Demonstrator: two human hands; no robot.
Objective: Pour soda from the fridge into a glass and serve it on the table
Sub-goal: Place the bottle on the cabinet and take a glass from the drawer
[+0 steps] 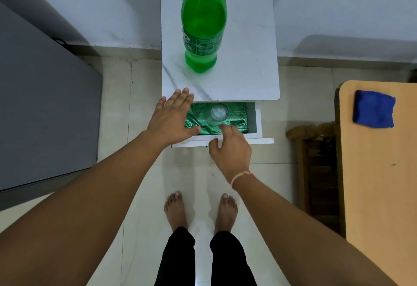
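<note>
Standing upright at top centre on the white worktop (pixel 248 37), the soda bottle (pixel 203 28); below it the glass (pixel 218 113) lies in the open drawer (pixel 252 118). Left hand (pixel 172 116) flat, fingers spread, and right hand (pixel 230 148) loosely curled both hold nothing.

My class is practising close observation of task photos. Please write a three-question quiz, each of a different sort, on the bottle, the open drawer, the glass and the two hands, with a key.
1. True or false: the green bottle stands capped on the white cabinet top.
2. Where is the glass? A) on the wooden table B) in the open drawer C) in the left hand
3. Fill in: the right hand reaches toward the ____.

Key: 1 true. 2 B; it sits on green lining. 3 drawer; the left hand hovers open beside it, and neither hand holds anything.
</note>
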